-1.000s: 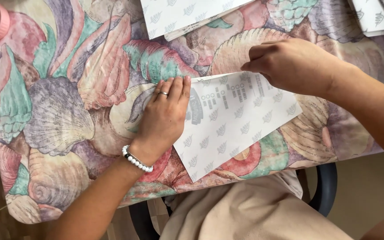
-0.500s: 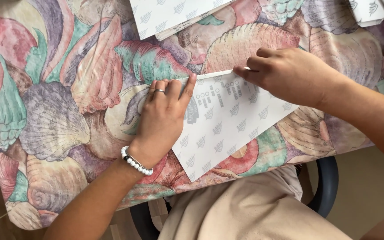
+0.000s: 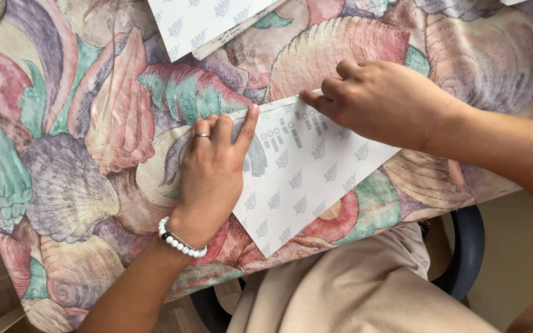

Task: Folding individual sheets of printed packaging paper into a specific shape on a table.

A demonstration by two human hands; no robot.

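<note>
The left hand lies flat, palm down, on the left part of a white sheet of paper patterned with small grey leaf marks; its grip is open, fingers stretched along the sheet's upper left edge, closed round nothing. It wears a ring and, at the wrist, a bracelet of white beads. The right hand rests on the sheet's upper edge, fingers curled and knuckles up, fingertips pressing down at the top corner; whether it pinches the edge cannot be told. The sheet lies on the worktop, on a cloth printed with large seashells, its lower corner just short of the near edge. More patterned sheets lie at the far side, well apart from both hands.
</note>
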